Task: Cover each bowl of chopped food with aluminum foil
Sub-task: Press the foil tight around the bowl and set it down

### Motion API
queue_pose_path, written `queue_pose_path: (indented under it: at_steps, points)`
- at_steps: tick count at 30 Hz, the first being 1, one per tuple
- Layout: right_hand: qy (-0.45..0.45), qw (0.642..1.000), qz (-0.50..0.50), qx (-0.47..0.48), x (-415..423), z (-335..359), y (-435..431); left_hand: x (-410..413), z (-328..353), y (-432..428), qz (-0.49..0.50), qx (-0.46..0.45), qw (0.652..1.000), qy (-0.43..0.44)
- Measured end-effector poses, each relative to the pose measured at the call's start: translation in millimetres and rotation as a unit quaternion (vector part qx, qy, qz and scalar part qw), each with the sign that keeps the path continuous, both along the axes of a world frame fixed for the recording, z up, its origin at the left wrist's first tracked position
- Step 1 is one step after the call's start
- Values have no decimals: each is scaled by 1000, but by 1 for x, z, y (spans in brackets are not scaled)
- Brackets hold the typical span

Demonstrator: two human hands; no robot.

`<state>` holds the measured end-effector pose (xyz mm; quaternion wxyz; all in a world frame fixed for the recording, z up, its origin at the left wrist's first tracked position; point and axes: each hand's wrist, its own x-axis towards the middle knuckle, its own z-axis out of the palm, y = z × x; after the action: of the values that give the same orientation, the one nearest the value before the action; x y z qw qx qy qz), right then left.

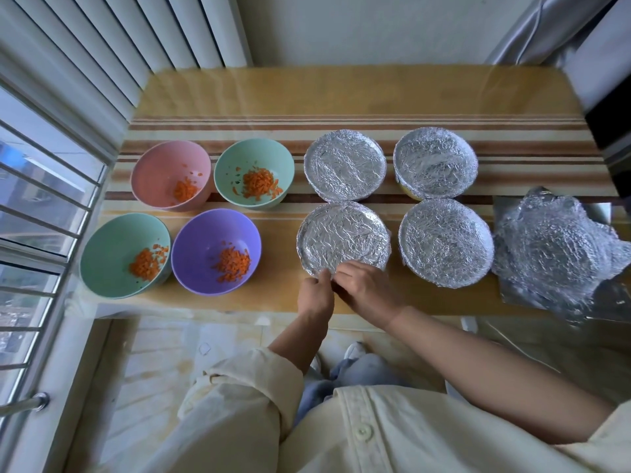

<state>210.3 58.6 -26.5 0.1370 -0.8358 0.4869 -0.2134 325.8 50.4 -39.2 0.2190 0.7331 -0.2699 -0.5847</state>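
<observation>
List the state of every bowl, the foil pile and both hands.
Pink bowl: uncovered.
Far green bowl: uncovered.
Near green bowl: uncovered.
Purple bowl: uncovered.
Far-left foiled bowl: covered.
Far-right foiled bowl: covered.
Near-right foiled bowl: covered.
Near-left foiled bowl: covered, edge pinched.
Foil pile: crumpled.
Left hand: pinches that edge.
Right hand: pinches that edge.

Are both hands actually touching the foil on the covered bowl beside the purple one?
Touching. The head view shows the left hand and right hand both pinching the foil at its near edge.
</observation>
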Motion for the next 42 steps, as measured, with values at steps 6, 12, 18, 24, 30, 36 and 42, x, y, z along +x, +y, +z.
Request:
queue_pose_path:
  at_steps: [6, 12, 18, 24, 30, 36, 42]
  points:
    - [-1, 1000, -7, 2, 2, 1, -1, 1, 5, -2, -14, 6, 1000, 7]
    - [-7, 1000, -7, 4, -1, 1, 0, 4, 4, -2, 1, -10, 1000, -3]
    - [-12, 1000, -9, 0, -2, -1, 0, 5, 4, -5, 36, -10, 999, 19]
    - [-39, 999, -13, -14, -4, -1, 2, 3, 5, -14, 61, 2, 995, 72]
    - [-26, 1000, -6, -6, 1, -2, 2, 10, 3, -13, 71, -1, 995, 69]
    - [-32, 999, -5, -3, 5, -2, 4, 17, 4, -11, 66, 32, 994, 86]
    - [-33, 999, -8, 2, 8, -4, 5, 18, 6, -11, 73, 41, 993, 84]
